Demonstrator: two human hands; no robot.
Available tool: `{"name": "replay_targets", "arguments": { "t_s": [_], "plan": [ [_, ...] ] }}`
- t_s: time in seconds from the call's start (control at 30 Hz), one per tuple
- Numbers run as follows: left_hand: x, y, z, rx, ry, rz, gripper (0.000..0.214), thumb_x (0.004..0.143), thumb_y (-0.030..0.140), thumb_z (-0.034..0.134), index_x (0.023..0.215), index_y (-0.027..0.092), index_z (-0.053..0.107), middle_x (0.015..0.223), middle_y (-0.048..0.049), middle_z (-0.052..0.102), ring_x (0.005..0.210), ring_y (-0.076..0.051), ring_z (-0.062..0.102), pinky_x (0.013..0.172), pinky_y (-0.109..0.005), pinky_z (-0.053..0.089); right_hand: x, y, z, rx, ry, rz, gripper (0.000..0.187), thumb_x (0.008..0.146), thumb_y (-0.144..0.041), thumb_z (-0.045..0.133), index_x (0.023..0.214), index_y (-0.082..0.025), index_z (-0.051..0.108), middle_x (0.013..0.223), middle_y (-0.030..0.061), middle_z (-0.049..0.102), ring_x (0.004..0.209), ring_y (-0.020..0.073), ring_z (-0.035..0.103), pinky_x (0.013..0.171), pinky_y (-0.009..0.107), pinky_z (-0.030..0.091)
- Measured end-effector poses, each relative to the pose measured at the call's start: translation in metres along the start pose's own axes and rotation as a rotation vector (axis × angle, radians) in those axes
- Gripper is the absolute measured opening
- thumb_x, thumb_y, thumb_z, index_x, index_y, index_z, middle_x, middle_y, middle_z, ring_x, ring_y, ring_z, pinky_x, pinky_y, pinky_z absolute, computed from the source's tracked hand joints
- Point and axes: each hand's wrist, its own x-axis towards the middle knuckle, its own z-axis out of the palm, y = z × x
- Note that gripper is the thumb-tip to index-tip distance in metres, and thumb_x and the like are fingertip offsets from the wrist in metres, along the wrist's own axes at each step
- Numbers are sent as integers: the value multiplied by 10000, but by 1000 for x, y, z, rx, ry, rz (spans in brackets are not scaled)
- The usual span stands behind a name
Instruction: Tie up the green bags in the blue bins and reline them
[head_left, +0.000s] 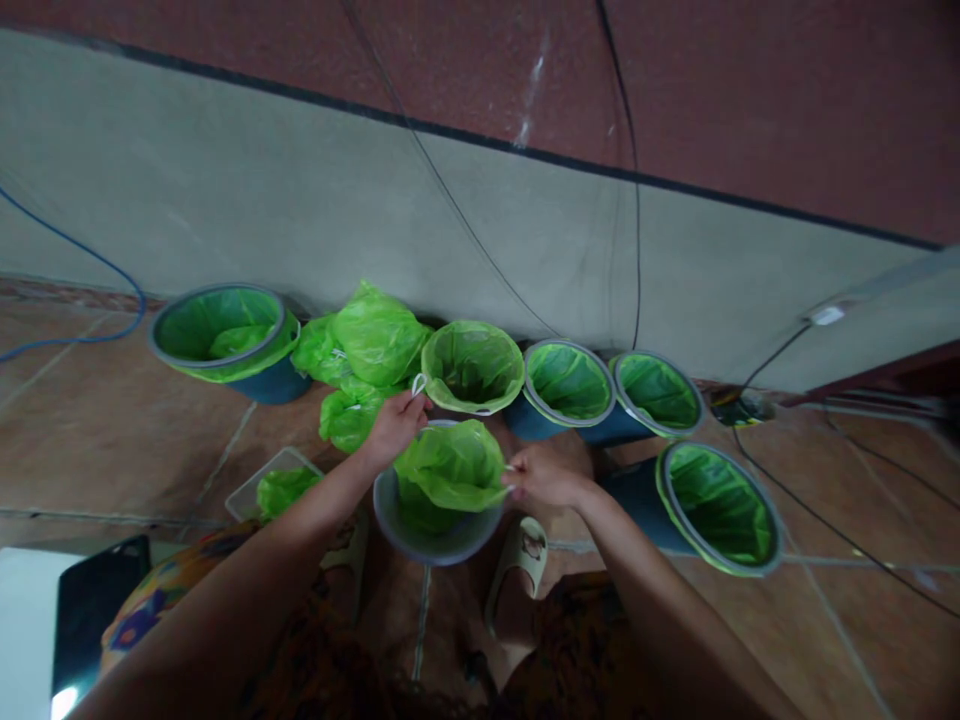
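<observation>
Head view, looking down at a tiled floor (825, 640) along a wall. The left hand (396, 425) is closed in a pinch grip on a white drawstring (418, 384) of the green bag (452, 465); the right hand (545, 477) pinches the bag's opposite edge, apparently on a second string, though this is too small to confirm. Between the two grips the bag is gathered and sits in the mouth of a grey bin (427, 535), directly below the hands. Just beyond the left grip lies a heap of filled green bags (367, 350); beyond the right grip stand three lined bins (570, 385) side by side, touching. Another lined bin (716, 505) lies tilted to the right of the right grip, and one more (225, 335) stands well left of the left grip.
</observation>
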Motion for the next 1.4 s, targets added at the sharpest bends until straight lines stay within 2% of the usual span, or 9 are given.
{"name": "replay_targets", "arguments": {
  "t_s": [0.13,0.2,0.3,0.5,0.67,0.83,1.03,1.17,1.4],
  "plan": [
    [-28,37,25,-91,-369,6,341,878,501,504,804,173,562,521,40,489,445,-80,404,471,-224,360,-5,-69,2,115,-69,-378,366,856,-510,594,731,-180,694,721,17,674,668,134,578,644,239,439],
    [-34,45,30,-65,-418,-31,344,889,491,483,841,164,582,561,25,526,446,-76,388,454,-224,316,-3,-84,1,195,63,-439,400,859,-552,577,740,-184,678,694,7,637,638,126,545,624,237,427],
    [-30,40,25,75,-381,-42,245,846,374,529,855,149,624,589,26,522,509,-89,422,497,-229,321,6,-82,0,184,239,-453,418,852,-565,583,707,-179,654,638,-5,578,609,116,488,593,229,392],
    [-22,20,16,322,-589,154,84,672,186,606,748,166,636,695,13,601,660,-141,517,605,-252,396,15,-72,11,63,-31,-474,394,871,-510,580,690,-166,643,637,-14,570,620,107,492,591,216,376],
    [-33,21,26,509,-700,236,64,672,174,657,641,191,603,608,18,566,565,-140,500,564,-273,383,22,-73,16,218,-44,-380,386,857,-527,586,711,-172,623,628,-20,571,586,108,519,573,218,406],
    [-33,17,26,495,-662,264,340,897,346,467,635,204,633,595,-23,595,560,-161,520,637,-304,422,42,-54,8,232,152,-355,377,866,-539,558,773,-182,633,727,0,615,688,126,552,654,230,436],
    [-13,-2,18,359,-585,88,456,909,483,405,650,171,613,568,-30,571,521,-142,515,537,-265,385,41,-39,10,138,-172,-238,365,874,-527,556,898,-180,668,752,16,669,721,149,610,661,246,462],
    [-10,-3,14,270,-615,43,509,895,557,414,697,144,636,578,-24,573,537,-126,517,536,-239,378,42,-34,12,165,-105,-210,355,834,-512,596,764,-169,656,665,1,635,621,119,568,607,227,449],
    [-9,11,8,214,-411,-171,333,891,346,450,762,117,654,635,-38,634,527,-114,521,534,-233,405,42,-30,7,156,-58,-87,370,758,-501,668,664,-145,637,589,-3,603,533,95,543,536,211,427]
  ]
}}
